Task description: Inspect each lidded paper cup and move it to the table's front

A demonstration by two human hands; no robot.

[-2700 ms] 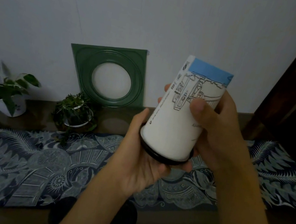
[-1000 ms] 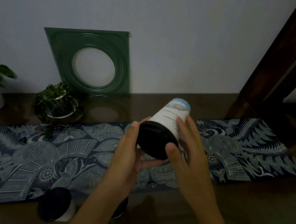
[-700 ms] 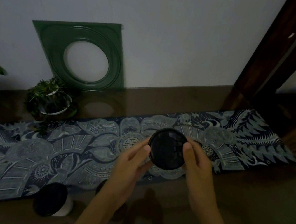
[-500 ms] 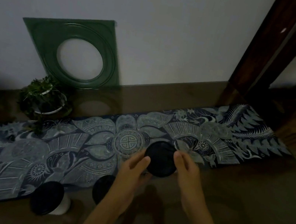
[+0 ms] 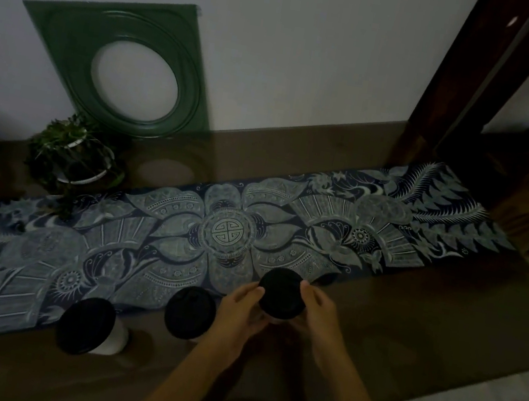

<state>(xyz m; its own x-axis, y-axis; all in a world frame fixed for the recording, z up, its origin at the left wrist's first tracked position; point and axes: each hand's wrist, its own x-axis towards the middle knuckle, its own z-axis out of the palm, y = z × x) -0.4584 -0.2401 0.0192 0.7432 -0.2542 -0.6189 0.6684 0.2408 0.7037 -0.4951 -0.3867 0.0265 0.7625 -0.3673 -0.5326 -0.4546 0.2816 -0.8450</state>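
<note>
- Dimly lit; we look down on a dark glossy surface point(image 5: 406, 344) with a blue patterned runner point(image 5: 181, 232) laid along it.
- Our left hand point(image 5: 238, 314) and right hand point(image 5: 321, 316) flank the right cup point(image 5: 281, 298), upright with its black lid on, at the near edge of the runner.
- Fingers of both hands curl round the cup's sides below the lid; whether its base rests on the surface we cannot tell.
- Middle cup point(image 5: 190, 312) stands just left of the left hand, black lid on.
- Left cup point(image 5: 87, 326) stands farther left, white wall showing under its lid.
- Far side: a green square frame point(image 5: 73, 41) leans on the wall, a small potted plant point(image 5: 73, 152) near it.
</note>
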